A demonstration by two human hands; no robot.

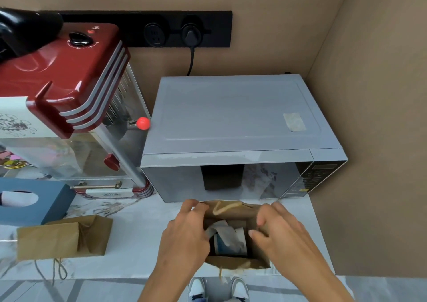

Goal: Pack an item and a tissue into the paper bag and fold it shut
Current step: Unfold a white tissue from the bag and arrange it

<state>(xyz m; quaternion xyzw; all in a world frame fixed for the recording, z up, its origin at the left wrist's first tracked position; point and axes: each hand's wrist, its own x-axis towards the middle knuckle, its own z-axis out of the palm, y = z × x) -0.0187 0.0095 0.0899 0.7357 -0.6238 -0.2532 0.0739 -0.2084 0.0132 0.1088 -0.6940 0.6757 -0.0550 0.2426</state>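
An open brown paper bag point(233, 263) stands upright on the counter just in front of the microwave. Inside it lie a crumpled white tissue point(225, 232) and a blue-and-white item point(223, 247) partly under the tissue. My left hand point(184, 234) grips the bag's left rim, fingers curled over the edge. My right hand point(277, 230) holds the right rim, fingertips reaching inward over the opening. The bag's twine handle point(223, 208) lies against its far wall.
A grey microwave point(233, 121) sits right behind the bag. A red popcorn machine point(69, 89) stands at the left, with a blue tissue box point(44, 207) in front. A second paper bag point(62, 237) lies flat at the left. The counter edge runs just below the bag.
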